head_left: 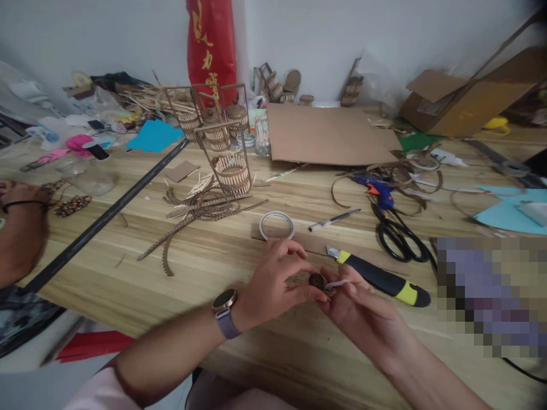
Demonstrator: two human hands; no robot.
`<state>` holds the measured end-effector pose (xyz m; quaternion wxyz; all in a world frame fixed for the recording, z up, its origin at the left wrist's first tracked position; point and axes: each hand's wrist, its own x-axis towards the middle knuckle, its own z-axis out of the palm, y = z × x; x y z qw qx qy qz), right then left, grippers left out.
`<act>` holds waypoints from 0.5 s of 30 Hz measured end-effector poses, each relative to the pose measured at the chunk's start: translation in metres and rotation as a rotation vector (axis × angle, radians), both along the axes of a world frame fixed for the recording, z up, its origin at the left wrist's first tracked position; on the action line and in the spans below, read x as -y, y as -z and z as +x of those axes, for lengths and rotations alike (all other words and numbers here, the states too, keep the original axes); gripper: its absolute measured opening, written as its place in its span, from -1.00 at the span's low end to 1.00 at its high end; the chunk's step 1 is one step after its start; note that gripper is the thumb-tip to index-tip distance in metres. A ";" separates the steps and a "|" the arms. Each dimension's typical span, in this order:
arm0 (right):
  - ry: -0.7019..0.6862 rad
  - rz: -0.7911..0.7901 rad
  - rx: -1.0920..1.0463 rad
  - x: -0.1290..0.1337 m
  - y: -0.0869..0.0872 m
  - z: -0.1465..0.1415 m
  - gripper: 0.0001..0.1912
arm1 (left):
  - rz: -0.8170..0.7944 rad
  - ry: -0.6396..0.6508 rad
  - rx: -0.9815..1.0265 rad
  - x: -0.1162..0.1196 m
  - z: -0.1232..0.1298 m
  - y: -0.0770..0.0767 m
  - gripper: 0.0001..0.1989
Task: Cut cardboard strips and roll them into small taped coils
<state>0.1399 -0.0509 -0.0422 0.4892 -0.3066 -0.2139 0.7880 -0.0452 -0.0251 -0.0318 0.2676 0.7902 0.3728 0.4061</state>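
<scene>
A small dark brown roll (316, 281) is pinched between the thumb and index finger of my left hand (277, 279), which wears a watch at the wrist. Touching it from the right, my right hand (363, 302) pinches a thin whitish strip (337, 283) beside the roll. A yellow and black utility knife (376, 279) lies just behind my right hand, blade showing. Behind my left hand is a white tape ring (277, 226) on a brown cardboard strip (307, 242). A pen (334, 220) lies farther back.
Black scissors (401, 239) and a blue glue gun (382, 195) lie at the right. Small slatted buckets (233, 175) and notched strips (171, 236) stand or lie left of centre. A cardboard sheet (329, 134) is at the back. Another person's arm (23, 239) rests at the left.
</scene>
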 end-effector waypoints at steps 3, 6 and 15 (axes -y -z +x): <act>0.010 0.035 0.007 0.000 -0.002 -0.001 -0.78 | -0.001 0.000 0.005 0.000 0.000 0.000 -0.57; 0.017 0.048 0.005 -0.001 -0.003 0.000 -0.77 | 0.016 0.008 0.009 0.001 0.000 -0.001 -0.58; 0.013 0.019 -0.025 -0.002 -0.005 0.000 -0.77 | 0.017 0.011 0.014 0.000 0.000 0.000 -0.60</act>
